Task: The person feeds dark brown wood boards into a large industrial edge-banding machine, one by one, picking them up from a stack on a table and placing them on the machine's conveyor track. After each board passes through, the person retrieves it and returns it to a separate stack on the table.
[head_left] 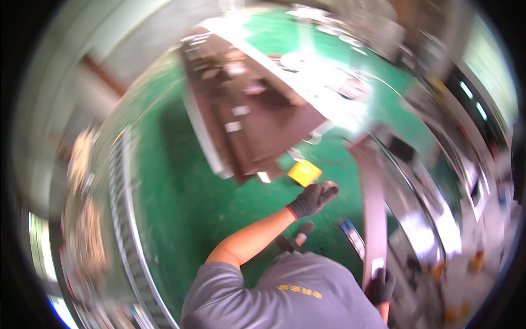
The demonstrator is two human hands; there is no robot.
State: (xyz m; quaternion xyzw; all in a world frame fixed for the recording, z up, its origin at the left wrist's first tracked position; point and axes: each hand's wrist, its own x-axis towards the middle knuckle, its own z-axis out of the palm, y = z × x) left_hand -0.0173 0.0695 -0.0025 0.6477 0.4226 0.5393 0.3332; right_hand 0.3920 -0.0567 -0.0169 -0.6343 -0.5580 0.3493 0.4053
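Note:
My left hand [314,199], in a dark grey knit glove with a red cuff edge, reaches out over the green floor. Its fingers look stretched out and close together, a little smeared, with nothing visible in them. Just beyond it sits a yellow box-shaped object [304,172]. At my right side, my gloved right hand [382,285] is closed on the near end of a long brownish board [375,211]. The board runs forward from there, and a small white label [377,266] shows near the hand. My right fingers are partly hidden.
A large table with stacked dark brown panels [252,120] stands ahead, loose pieces on top. A roller conveyor [127,208] runs along the left. Shiny metal machinery [422,219] fills the right side. A blue-and-white flat object [352,238] lies beside the board. Motion blurs much.

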